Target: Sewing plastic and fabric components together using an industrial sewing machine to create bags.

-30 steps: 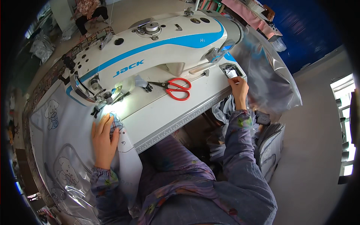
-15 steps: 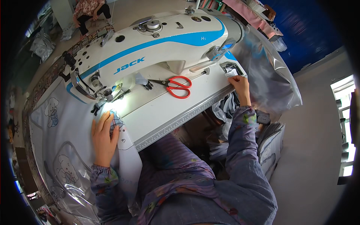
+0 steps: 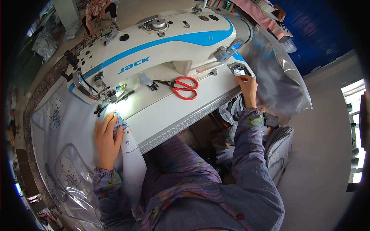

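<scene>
My left hand lies flat with its fingers stretched out on white cloth printed with cartoon animals. Its fingertips are close to the lit needle area of a white and blue sewing machine. At the right end of the machine bed, my right hand is closed in a pinch at a small recessed tray. A small white label shows at those fingertips, partly hidden by them. Red-handled scissors rest on the bed between my hands, their dark blades pointing left.
A ruler strip runs along the near table edge. Clear plastic sheeting hangs at the right. Stacked printed pieces stand below it. Another person sits beyond the machine at the far left.
My right hand has shifted slightly at the tray; the white label that stood out over its edge now shows lower, within the tray. My left hand stays on the cloth.
</scene>
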`<state>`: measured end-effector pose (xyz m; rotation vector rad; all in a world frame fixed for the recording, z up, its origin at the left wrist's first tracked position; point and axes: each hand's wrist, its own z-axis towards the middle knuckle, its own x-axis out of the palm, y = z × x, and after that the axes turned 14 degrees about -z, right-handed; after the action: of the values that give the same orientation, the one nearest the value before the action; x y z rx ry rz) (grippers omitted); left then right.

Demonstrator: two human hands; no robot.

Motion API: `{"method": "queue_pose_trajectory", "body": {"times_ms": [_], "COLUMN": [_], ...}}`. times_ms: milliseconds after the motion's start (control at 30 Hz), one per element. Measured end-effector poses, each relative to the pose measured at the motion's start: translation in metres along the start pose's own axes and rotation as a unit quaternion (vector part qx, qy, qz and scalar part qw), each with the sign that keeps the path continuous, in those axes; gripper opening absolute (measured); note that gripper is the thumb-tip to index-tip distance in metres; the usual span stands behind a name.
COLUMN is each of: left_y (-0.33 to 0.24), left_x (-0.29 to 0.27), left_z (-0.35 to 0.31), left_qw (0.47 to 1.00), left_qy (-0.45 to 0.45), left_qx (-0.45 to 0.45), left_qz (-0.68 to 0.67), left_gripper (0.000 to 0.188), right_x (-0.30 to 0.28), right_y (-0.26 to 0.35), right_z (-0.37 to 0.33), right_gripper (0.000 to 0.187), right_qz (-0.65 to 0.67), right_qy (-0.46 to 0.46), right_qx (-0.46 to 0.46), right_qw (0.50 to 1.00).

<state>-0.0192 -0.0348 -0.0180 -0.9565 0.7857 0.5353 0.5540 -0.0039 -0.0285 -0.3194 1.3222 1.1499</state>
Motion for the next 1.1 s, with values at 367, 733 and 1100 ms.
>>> {"method": "queue_pose_trajectory", "body": {"times_ms": [367,733,1100], "left_y": [0.0,-0.087,-0.079], "left_x": [0.0,0.0,0.005], "left_z": [0.003,0.029,0.029], "left_qw": [1.0,0.721,0.791], "left_qy": [0.001,-0.058,-0.083], "left_qx": [-0.006,-0.225,-0.201], "left_qz": [-0.004,-0.652,-0.572], "left_gripper": [0.041,0.024,0.014], "right_x": [0.002,-0.019,-0.003], "right_y": [-0.013,0.242,0.263], "right_z": [0.01,-0.206,-0.2], "right_gripper": [0.026,0.016,0.011], "right_qz": [0.042,0.274,0.468], "right_qy": [0.013,0.006,0.406], "right_qx": [0.03,-0.443,-0.138], "right_qw": [0.999,0.853,0.773]}}
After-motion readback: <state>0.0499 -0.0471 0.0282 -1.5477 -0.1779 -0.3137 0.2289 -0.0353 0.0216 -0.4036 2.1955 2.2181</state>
